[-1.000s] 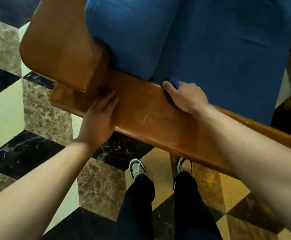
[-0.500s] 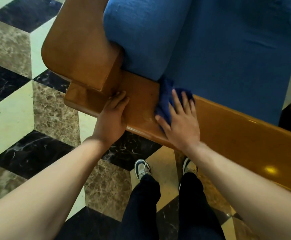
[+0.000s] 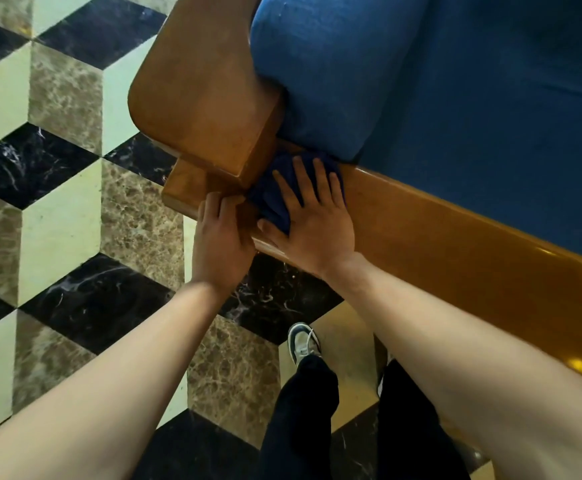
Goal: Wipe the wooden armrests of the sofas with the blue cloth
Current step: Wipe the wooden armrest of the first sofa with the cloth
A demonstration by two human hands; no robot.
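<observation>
Now, at the corner of the sofa, your right hand (image 3: 317, 226) lies flat with fingers spread, pressing the blue cloth (image 3: 275, 199) onto the wooden armrest (image 3: 438, 233) where it meets the upright post (image 3: 206, 98) at 11 o'clock. Your left hand (image 3: 222, 237) rests on the rail's end just beside it, open and bracing, pinching nothing. Soft and light, the cloth will bunch rather than slide as one piece, so keep your palm over its middle. Glossy varnish likely makes the rail slick. Blue cushions (image 3: 351, 74) crowd the rail at 12 o'clock.
</observation>
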